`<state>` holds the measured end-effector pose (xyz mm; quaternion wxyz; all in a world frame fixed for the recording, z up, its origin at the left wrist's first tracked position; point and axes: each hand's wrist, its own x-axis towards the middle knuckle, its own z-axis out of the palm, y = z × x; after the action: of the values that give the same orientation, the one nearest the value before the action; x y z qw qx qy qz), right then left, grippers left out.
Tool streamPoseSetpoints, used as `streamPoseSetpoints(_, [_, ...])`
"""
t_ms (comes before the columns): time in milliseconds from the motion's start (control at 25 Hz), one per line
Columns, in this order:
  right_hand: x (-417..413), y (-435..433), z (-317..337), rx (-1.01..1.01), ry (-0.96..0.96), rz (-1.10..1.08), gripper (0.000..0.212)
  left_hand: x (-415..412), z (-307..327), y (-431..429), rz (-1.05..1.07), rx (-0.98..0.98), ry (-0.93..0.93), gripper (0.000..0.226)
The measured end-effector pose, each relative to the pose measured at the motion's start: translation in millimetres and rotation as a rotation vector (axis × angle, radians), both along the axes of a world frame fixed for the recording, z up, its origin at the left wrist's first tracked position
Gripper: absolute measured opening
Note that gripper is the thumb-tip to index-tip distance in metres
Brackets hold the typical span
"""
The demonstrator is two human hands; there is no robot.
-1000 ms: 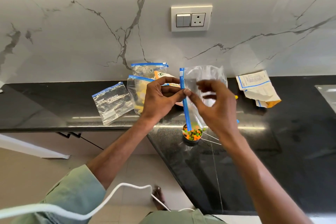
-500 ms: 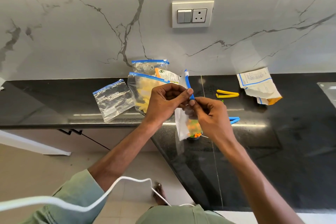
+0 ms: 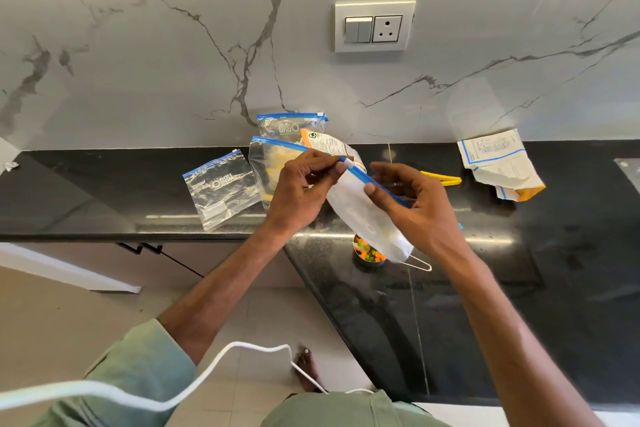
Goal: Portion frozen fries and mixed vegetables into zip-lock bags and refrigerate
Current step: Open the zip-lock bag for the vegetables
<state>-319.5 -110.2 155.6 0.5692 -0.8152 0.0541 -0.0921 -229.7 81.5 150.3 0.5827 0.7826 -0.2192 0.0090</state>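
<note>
Near the black bench (image 3: 519,288) edge, your left hand (image 3: 298,194) and right hand (image 3: 419,208) pinch a clear blue-zipped bag (image 3: 360,215) over a vegetable-filled steel cup (image 3: 369,256).

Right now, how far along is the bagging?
Done: one bag of fries stands at the back, a second bag behind it. In hand: the left hand and right hand hold a third bag, apparently empty, by its blue zip. Left: the vegetables sit unbagged in the cup, a spare bag lies flat, and no bag is put away.
</note>
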Motion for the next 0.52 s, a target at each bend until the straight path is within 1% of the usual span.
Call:
streamPoseSetpoints(80, [7, 11, 7, 0.024, -0.071, -0.055, 0.028, -7, 1, -5, -0.039, 0.002, -0.036, 0.020])
streamPoseSetpoints(200, [14, 20, 13, 0.057, -0.103, -0.061, 0.016, -12, 4, -8, -0.051, -0.037, -0.023, 0.017])
streamPoseSetpoints(320, [13, 18, 14, 0.094, -0.102, -0.053, 0.018, -12, 8, -5, -0.106, -0.075, 0.050, 0.014])
streamPoseSetpoints(400, [12, 18, 12, 0.068, -0.114, -0.041, 0.018, -11, 9, -4, -0.114, -0.063, 0.068, 0.010])
streamPoseSetpoints(520, [11, 22, 6, -0.049, -0.149, -0.019, 0.014, -13, 7, -3, -0.059, -0.005, 0.016, 0.003])
